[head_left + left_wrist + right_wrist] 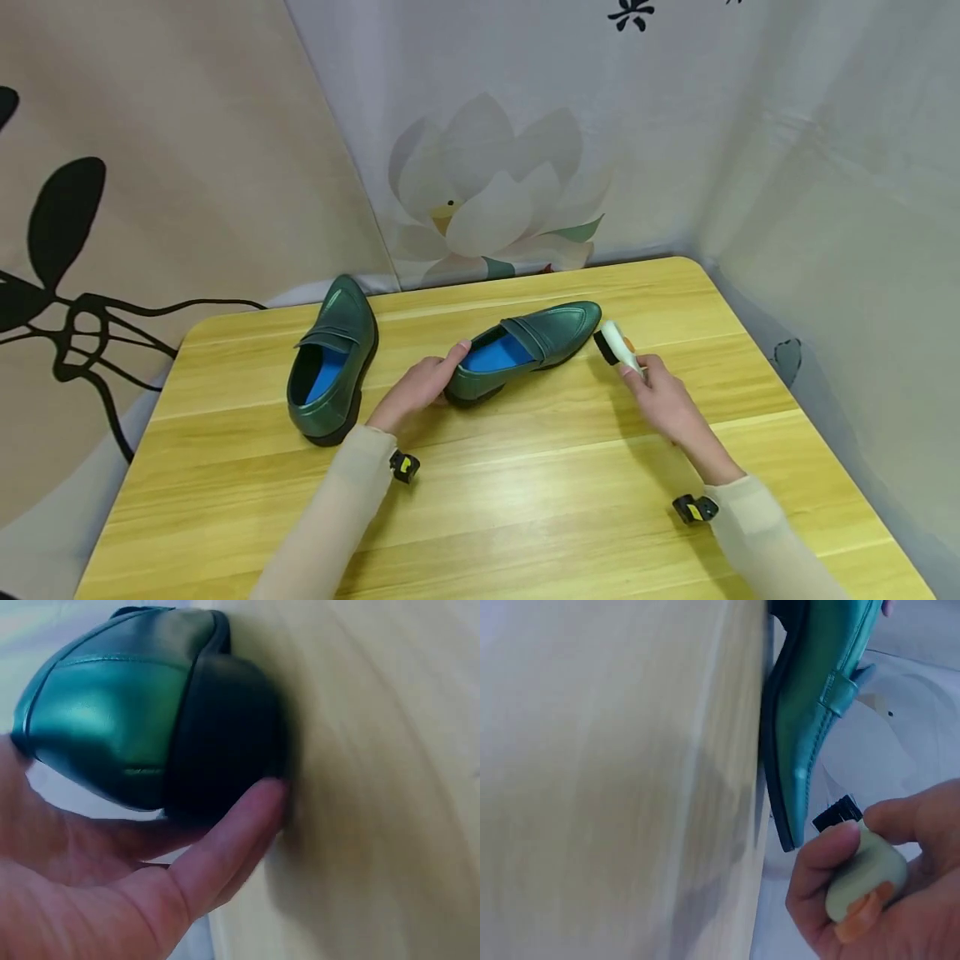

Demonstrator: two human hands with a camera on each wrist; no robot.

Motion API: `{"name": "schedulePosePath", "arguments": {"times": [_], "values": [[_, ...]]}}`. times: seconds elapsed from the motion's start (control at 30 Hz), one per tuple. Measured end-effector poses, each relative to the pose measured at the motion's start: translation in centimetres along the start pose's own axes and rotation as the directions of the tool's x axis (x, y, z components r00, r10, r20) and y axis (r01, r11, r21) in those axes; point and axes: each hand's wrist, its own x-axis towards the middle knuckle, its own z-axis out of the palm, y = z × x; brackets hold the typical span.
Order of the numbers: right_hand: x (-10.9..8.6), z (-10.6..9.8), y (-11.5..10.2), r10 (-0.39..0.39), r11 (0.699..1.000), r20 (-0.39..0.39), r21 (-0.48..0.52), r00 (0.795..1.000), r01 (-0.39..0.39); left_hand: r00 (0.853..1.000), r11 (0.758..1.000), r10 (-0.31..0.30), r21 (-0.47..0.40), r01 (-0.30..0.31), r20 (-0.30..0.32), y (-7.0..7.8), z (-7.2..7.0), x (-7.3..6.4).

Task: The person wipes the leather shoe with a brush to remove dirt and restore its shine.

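A dark green loafer (558,329) with a blue insole lies at mid-table, its toe pointing right. At its heel my left hand (423,385) grips the back end, thumb at the opening's rim; the left wrist view shows fingers against the black heel block (225,742). My right hand (663,398) holds a white-handled brush (617,343) with black bristles, just right of the loafer's toe and apart from it. In the right wrist view an orange part (864,913) shows on the brush handle's end.
A second green loafer (330,362) stands at the table's left, toe toward the back edge. The wooden table (525,517) has a rounded back right corner. Behind it hangs a curtain (510,100) printed with a pale flower.
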Motion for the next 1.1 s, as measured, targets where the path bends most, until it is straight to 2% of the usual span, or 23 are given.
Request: {"name": "schedulePosePath", "arguments": {"times": [0.2, 0.3, 0.43, 0.57, 0.63, 0.7, 0.73, 0.87, 0.97, 1.1], "values": [[-0.3, -0.9, 0.2, 0.000, 0.997, -0.027, 0.075, 1.000, 0.002, 0.999, 0.999, 0.004, 0.041, -0.006, 0.035, 0.5, -1.1, 0.4], [-0.5, -1.0, 0.4, -0.018, 0.986, -0.034, 0.165, 0.999, 0.024, 1.000, 0.995, 0.020, 0.097, -0.022, 0.014, 0.8, -1.4, 0.4], [-0.7, -1.1, 0.6, -0.050, 0.961, -0.040, 0.271, 0.998, 0.059, 0.996, 0.986, 0.079, 0.150, -0.073, -0.037, 1.5, -1.4, 0.4], [-0.9, -1.2, 0.6, -0.060, 0.952, -0.049, 0.299, 0.997, 0.072, 0.986, 0.974, 0.152, 0.179, -0.138, -0.071, 2.5, -0.9, 0.6], [-1.0, -1.3, 0.5, -0.060, 0.950, -0.055, 0.303, 0.997, 0.074, 0.977, 0.959, 0.194, 0.226, -0.170, -0.085, 3.2, -0.6, 0.7], [-1.1, -1.4, 0.4, -0.061, 0.949, -0.065, 0.305, 0.996, 0.078, 0.966, 0.931, 0.241, 0.304, -0.202, -0.095, 4.1, -0.1, 0.7], [-1.2, -1.4, 0.3, -0.063, 0.949, -0.069, 0.303, 0.996, 0.081, 0.958, 0.910, 0.268, 0.354, -0.217, -0.099, 4.5, 0.1, 0.8], [-1.2, -1.4, 0.3, -0.066, 0.952, -0.077, 0.295, 0.995, 0.086, 0.932, 0.795, 0.348, 0.559, -0.236, -0.102, 5.9, 1.1, 1.2], [-1.2, -1.3, 0.4, -0.064, 0.951, -0.078, 0.297, 0.995, 0.084, 0.938, 0.736, 0.335, 0.647, -0.201, -0.091, 6.5, 1.8, 1.7], [-1.2, -1.0, 0.5, -0.062, 0.945, -0.083, 0.316, 0.995, 0.085, 0.965, 0.708, 0.252, 0.694, -0.131, -0.074, 6.8, 2.4, 2.2]]}}
